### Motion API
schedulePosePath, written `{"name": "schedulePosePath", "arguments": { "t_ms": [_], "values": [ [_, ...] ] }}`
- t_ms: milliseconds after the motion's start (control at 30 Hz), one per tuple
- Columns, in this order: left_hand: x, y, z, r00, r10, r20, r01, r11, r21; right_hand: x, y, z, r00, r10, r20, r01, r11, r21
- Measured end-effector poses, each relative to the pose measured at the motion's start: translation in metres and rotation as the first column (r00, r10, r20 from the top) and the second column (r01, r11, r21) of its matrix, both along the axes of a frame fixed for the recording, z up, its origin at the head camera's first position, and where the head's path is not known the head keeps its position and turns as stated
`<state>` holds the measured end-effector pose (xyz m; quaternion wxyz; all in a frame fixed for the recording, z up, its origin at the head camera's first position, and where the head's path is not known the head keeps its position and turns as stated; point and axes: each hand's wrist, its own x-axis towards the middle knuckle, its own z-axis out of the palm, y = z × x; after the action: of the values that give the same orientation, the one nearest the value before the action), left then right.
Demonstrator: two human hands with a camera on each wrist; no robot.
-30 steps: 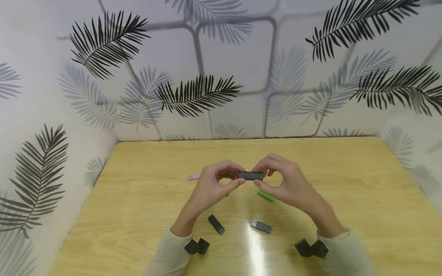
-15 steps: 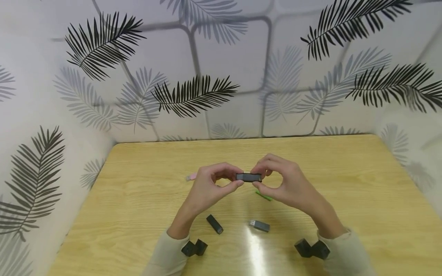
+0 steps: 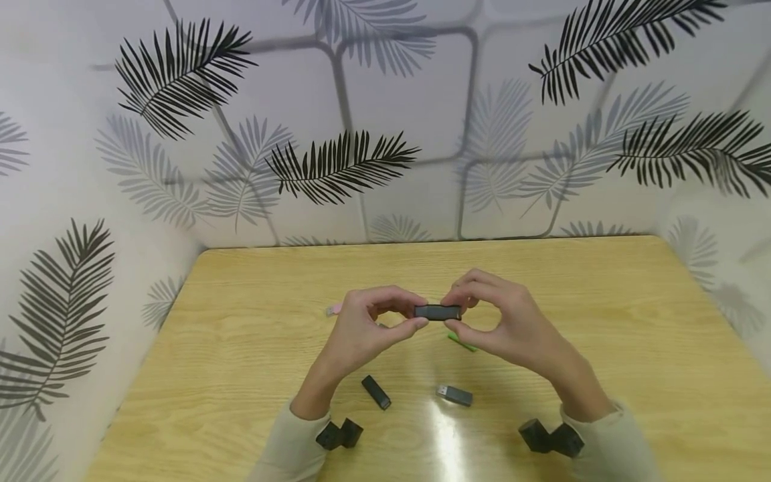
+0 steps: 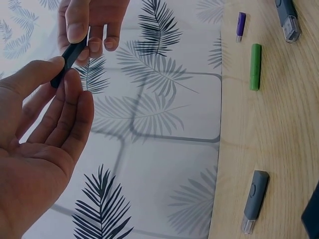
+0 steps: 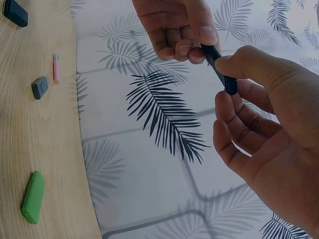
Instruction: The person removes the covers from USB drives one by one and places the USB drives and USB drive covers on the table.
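Note:
A dark slim stick, shaped like a USB flash drive (image 3: 438, 312), is held up level over the table between both hands. My left hand (image 3: 361, 331) pinches its left end between thumb and fingers. At the other end, the thumb and fingertips of my right hand (image 3: 506, 321) grip it. Both wrist views show the stick (image 4: 67, 64) running from one hand to the other, its ends partly covered by fingertips. Below the hands lie a black stick (image 3: 376, 392) and a grey USB flash drive (image 3: 454, 395) with a metal plug.
On the wooden table (image 3: 241, 375), a pink USB stick (image 3: 334, 309) lies partly behind the left hand, and a green stick (image 3: 462, 341) is under the right. A purple stick (image 4: 240, 24) and a small dark grey piece (image 5: 40, 87) also lie there. A leaf-patterned wall (image 3: 409, 201) borders the back.
My right hand and forearm have shifted slightly to the right. Both hands keep their pinch on the dark stick, and the things on the table stay put.

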<state>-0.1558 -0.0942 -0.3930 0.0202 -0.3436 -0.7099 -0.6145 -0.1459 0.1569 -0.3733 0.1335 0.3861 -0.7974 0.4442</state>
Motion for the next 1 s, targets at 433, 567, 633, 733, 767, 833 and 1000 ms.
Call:
{"name": "schedulePosePath", "arguments": {
  "t_ms": [433,567,633,733,767,833,1000],
  "values": [
    [0.0,-0.002,0.002,1.0,-0.02,-0.009,0.02,1.0,0.009,0.0,0.003,0.002,0.999,0.028,-0.022,-0.028,1.0,0.01],
    [-0.003,-0.017,0.006,0.999,0.047,-0.009,-0.047,0.998,0.05,-0.003,0.013,0.003,0.997,-0.02,-0.076,0.021,1.0,0.005],
    [-0.004,-0.027,0.009,0.996,0.094,-0.009,-0.093,0.992,0.081,-0.005,0.02,0.003,0.993,-0.053,-0.108,0.052,0.999,-0.009],
    [-0.007,-0.037,0.012,0.993,0.119,-0.004,-0.118,0.988,0.099,-0.006,0.026,0.005,0.992,-0.068,-0.11,0.066,0.997,-0.026],
    [-0.008,-0.038,0.012,0.994,0.112,0.003,-0.111,0.989,0.1,-0.007,0.027,0.005,0.992,-0.068,-0.105,0.066,0.997,-0.027],
    [-0.01,-0.037,0.011,0.995,0.099,0.016,-0.1,0.99,0.098,-0.008,0.027,0.005,0.993,-0.067,-0.096,0.065,0.998,-0.025],
    [-0.013,-0.034,0.006,0.995,0.095,0.041,-0.098,0.991,0.086,-0.011,0.028,0.0,0.992,-0.081,-0.095,0.079,0.996,-0.029]
  ]
}}
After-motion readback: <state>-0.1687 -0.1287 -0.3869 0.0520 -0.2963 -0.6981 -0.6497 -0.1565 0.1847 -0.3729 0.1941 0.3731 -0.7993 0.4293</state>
